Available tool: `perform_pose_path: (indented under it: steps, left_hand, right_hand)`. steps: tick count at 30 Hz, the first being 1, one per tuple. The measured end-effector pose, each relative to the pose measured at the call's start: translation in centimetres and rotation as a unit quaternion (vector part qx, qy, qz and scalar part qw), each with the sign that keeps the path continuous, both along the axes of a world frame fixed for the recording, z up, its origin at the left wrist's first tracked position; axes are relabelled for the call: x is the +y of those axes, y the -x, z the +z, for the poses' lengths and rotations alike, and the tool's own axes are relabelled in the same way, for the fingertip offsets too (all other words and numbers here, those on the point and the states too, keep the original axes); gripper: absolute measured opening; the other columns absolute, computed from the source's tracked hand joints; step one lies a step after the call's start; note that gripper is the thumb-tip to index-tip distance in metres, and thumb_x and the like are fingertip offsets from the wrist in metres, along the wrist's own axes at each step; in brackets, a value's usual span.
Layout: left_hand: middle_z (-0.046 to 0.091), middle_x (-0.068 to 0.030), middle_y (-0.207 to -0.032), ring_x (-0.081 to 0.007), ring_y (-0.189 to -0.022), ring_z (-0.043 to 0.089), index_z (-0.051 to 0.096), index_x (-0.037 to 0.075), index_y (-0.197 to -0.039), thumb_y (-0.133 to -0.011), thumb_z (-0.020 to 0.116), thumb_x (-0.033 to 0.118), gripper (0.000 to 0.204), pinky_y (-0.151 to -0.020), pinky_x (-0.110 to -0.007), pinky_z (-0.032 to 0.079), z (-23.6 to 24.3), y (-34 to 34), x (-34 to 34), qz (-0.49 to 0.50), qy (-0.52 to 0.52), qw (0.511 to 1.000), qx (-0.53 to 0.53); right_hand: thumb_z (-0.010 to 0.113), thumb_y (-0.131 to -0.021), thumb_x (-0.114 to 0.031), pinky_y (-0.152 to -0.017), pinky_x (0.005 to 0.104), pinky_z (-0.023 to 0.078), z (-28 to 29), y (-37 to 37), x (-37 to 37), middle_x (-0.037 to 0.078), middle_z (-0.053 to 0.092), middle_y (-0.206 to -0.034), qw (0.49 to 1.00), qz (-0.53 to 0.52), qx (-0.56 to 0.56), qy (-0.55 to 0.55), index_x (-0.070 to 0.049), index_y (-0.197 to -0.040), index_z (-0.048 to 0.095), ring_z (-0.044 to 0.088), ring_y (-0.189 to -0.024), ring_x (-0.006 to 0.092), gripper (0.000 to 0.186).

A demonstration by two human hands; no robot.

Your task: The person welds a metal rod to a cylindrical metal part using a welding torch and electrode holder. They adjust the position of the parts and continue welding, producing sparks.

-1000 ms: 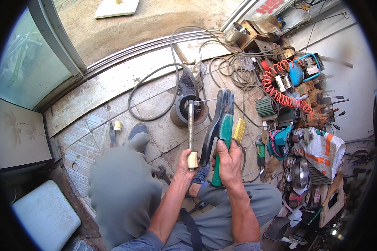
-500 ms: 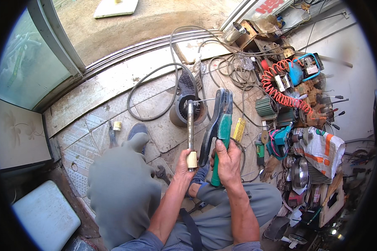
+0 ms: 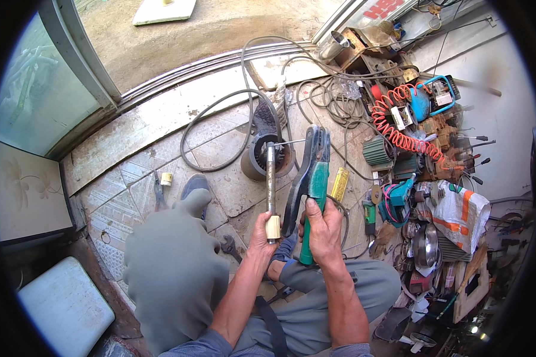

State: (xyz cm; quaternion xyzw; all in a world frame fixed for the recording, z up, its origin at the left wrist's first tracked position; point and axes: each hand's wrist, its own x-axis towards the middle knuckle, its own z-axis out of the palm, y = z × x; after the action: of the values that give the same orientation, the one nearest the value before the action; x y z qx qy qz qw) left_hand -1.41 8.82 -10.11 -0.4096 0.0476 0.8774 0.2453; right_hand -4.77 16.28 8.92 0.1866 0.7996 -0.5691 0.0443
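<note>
Clasping a rod (image 3: 271, 184), the left grip (image 3: 261, 239) faces a cylinder (image 3: 253, 167) and looped cable (image 3: 183, 144); right grip (image 3: 324, 233) clasps a green clamp (image 3: 319, 181).

Grey trousers and blue sleeves, seen from above.
The trousers (image 3: 175, 273) are plain, loose and softly creased; the muted blue sleeves (image 3: 211, 342) end around the elbows; forearms (image 3: 346, 303) and hands (image 3: 325, 233) are bare; a flat, dark strap (image 3: 272, 327) crosses the lap; the shoes (image 3: 196, 183) are bluish, low-cut, one bare ankle (image 3: 276, 271) showing.
</note>
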Motion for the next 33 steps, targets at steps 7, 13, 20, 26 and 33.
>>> perform_pose_path:
  steps: [7, 13, 20, 26, 33]
  left_hand:
    - [0.069, -0.0029, -0.076, -0.0174, -0.061, 0.067, 0.064, 0.011, -0.096, -0.088, 0.074, 0.029, 0.021, -0.051, -0.032, 0.058, -0.9, -0.1, 0.0, 0.0, -0.02, 1.0, 0.014]
    - [0.069, -0.0036, -0.076, -0.0179, -0.06, 0.067, 0.065, 0.011, -0.096, -0.089, 0.073, 0.029, 0.021, -0.051, -0.032, 0.058, -1.4, -0.2, 0.1, 0.004, -0.026, 1.0, 0.011]
    - [0.07, -0.0043, -0.076, -0.0183, -0.061, 0.068, 0.065, 0.009, -0.097, -0.09, 0.072, 0.029, 0.022, -0.05, -0.032, 0.059, -1.2, -0.2, 0.1, 0.01, -0.029, 1.0, 0.005]
    - [0.07, -0.0049, -0.076, -0.0184, -0.06, 0.069, 0.065, 0.009, -0.096, -0.09, 0.071, 0.028, 0.021, -0.048, -0.033, 0.059, -0.7, -0.1, 0.0, 0.011, -0.023, 1.0, 0.014]
    - [0.07, -0.0049, -0.074, -0.0183, -0.059, 0.068, 0.065, 0.01, -0.094, -0.09, 0.072, 0.029, 0.021, -0.048, -0.033, 0.059, -1.0, -0.1, 0.0, 0.006, -0.025, 1.0, 0.014]
  right_hand:
    - [0.059, -0.105, -0.038, -0.045, 0.027, 0.045, 0.1, 0.0, -0.1, 0.002, 0.054, -0.069, 1.0, -0.003, -0.005, 0.004, -0.004, -0.096, 0.054, 0.055, -0.053, 0.0105, 0.035]
    - [0.059, -0.105, -0.038, -0.045, 0.0272, 0.045, 0.0, 0.0, 0.0, 0.002, 0.054, -0.069, 1.0, -0.003, -0.007, -0.003, -0.004, -0.097, 0.055, 0.055, -0.053, 0.0105, 0.035]
    - [0.06, -0.104, -0.038, -0.045, 0.0275, 0.045, -0.2, 0.0, 0.1, 0.002, 0.055, -0.069, 1.0, -0.002, -0.01, -0.016, -0.004, -0.097, 0.055, 0.055, -0.053, 0.0108, 0.035]
    - [0.06, -0.104, -0.038, -0.045, 0.0274, 0.045, 0.0, 0.0, -0.2, 0.002, 0.054, -0.069, 1.0, -0.006, -0.009, -0.002, -0.005, -0.097, 0.055, 0.056, -0.053, 0.0107, 0.035]
    - [0.06, -0.105, -0.038, -0.045, 0.0276, 0.046, -0.1, 0.1, 0.0, 0.002, 0.054, -0.069, 1.0, 0.0, -0.02, -0.012, -0.005, -0.097, 0.054, 0.056, -0.053, 0.0107, 0.034]
